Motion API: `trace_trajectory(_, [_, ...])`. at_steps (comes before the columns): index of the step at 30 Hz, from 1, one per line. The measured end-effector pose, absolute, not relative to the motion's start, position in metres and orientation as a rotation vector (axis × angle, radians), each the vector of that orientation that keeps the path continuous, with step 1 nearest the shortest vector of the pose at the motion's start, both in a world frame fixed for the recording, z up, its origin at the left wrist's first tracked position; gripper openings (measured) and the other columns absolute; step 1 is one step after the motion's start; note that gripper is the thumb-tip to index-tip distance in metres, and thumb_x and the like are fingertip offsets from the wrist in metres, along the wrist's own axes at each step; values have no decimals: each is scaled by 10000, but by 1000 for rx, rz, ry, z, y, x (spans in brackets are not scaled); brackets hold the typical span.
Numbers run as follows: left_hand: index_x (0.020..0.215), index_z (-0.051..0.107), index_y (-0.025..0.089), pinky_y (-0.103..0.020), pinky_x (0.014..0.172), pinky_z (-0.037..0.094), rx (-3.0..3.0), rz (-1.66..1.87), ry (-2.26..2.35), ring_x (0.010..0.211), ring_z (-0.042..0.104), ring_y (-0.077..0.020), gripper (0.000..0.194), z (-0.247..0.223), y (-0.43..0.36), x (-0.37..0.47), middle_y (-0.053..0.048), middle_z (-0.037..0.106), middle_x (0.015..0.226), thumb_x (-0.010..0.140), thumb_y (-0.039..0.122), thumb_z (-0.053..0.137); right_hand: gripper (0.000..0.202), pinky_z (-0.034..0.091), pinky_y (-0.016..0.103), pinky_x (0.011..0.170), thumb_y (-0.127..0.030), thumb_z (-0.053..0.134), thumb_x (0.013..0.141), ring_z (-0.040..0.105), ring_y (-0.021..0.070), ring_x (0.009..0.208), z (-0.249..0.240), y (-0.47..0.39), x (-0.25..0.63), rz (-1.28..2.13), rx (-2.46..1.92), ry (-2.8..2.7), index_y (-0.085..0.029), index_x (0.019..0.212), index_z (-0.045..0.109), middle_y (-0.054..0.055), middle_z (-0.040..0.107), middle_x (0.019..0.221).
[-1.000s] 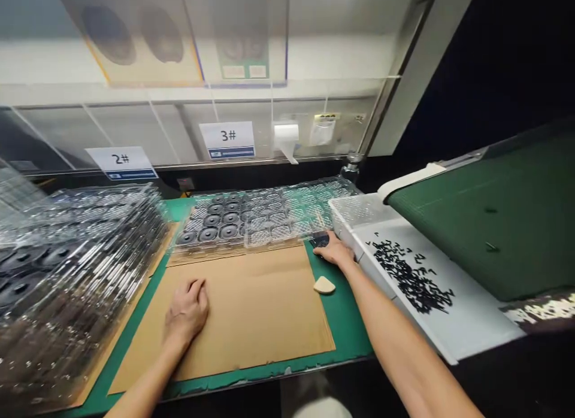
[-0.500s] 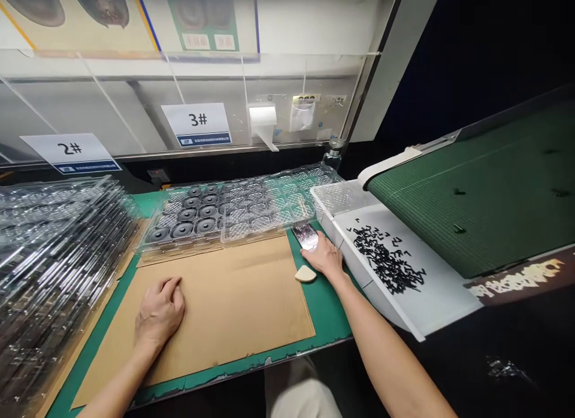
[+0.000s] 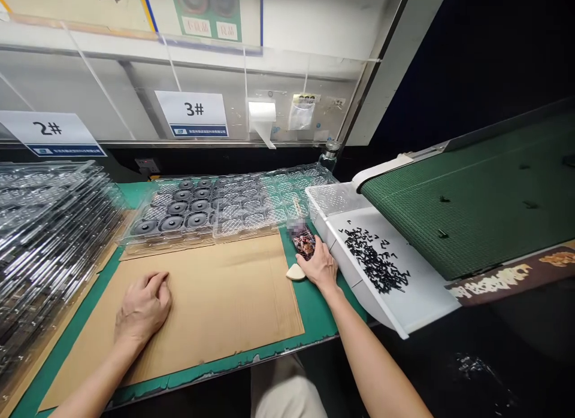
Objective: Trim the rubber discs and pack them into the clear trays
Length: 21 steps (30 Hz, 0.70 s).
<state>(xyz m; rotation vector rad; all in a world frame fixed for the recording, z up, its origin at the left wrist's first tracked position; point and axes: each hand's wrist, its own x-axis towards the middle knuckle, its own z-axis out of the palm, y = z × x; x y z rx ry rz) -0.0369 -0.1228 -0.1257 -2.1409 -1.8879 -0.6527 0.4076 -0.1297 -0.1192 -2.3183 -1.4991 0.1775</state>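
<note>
Phone [image 3: 303, 241] lies on the green surface [image 3: 317, 331], towards its right edge, between the cardboard sheet [image 3: 215, 304] and the white bin [image 3: 431, 307]. Screen lit, top part blurred out.

Near side: pale trouser leg [image 3: 287, 391] below the surface's worn front edge. Cardboard lies flat just behind that edge. Left hand [image 3: 142, 305] rests on the left half of the sheet, fingers curled in together, loose fist.

Right hand [image 3: 320, 263] is closed on the phone's near end, thumb on the left, fingers on the right. Cream wedge [image 3: 295, 272] sits just beside the thumb, at the sheet's right edge.

Bin is right of the hand, small black parts [image 3: 375, 262] heaped inside. Green conveyor belt [image 3: 494, 208] slopes over the bin's right side, a few black bits on it.

Left edge: tall stack of clear trays [image 3: 49, 244]. Beyond the cardboard, more clear trays [image 3: 245, 217] overlap, round black parts [image 3: 196, 220] in the left portion.

Far side: glass jar [image 3: 330, 157] near the far right corner. Behind, 2# sign [image 3: 50, 132], 3# sign [image 3: 193, 114], white roll [image 3: 262, 114] and small packet [image 3: 302, 114], left to right.
</note>
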Motion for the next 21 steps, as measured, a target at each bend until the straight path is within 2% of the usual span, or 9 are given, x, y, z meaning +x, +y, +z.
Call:
trace_trajectory(6, [1071, 698, 217, -450, 932, 534, -2138, -682, -1909, 1012, 639, -309, 346, -124, -124, -35, -117, 695, 1119, 918, 318, 406, 855, 463, 386, 1003, -561, 606, 901, 566, 328, 1279, -110, -122, 412, 298, -2381, -1543, -158, 1583, 283, 179, 549, 1410])
trace_trajectory(11, [1071, 709, 180, -453, 917, 528, -2138, -685, -1919, 1016, 635, -320, 375, -125, -126, -35, -137, 697, 1135, 944, 315, 383, 939, 468, 417, 993, -584, 679, 833, 621, 338, 1210, -97, -106, 425, 464, -2406, -1653, -203, 1600, 293, 152, 648, 1308])
trace_trajectory(17, [1062, 715, 179, -444, 919, 518, -2155, -708, -1919, 1010, 633, -316, 375, -124, -125, -35, -138, 695, 1128, 942, 314, 387, 906, 490, 424, 949, -593, 657, 832, 638, 338, 1189, -91, -104, 422, 465, -2470, -1622, -269, 1589, 281, 122, 669, 1294])
trace_trajectory(21, [1054, 721, 164, -456, 911, 526, -2144, -716, -1967, 1007, 628, -325, 382, -122, -127, -33, -153, 699, 1132, 943, 311, 386, 883, 487, 446, 945, -610, 630, 856, 644, 354, 1170, -89, -109, 416, 459, -2496, -1667, -237, 1582, 291, 154, 673, 1252])
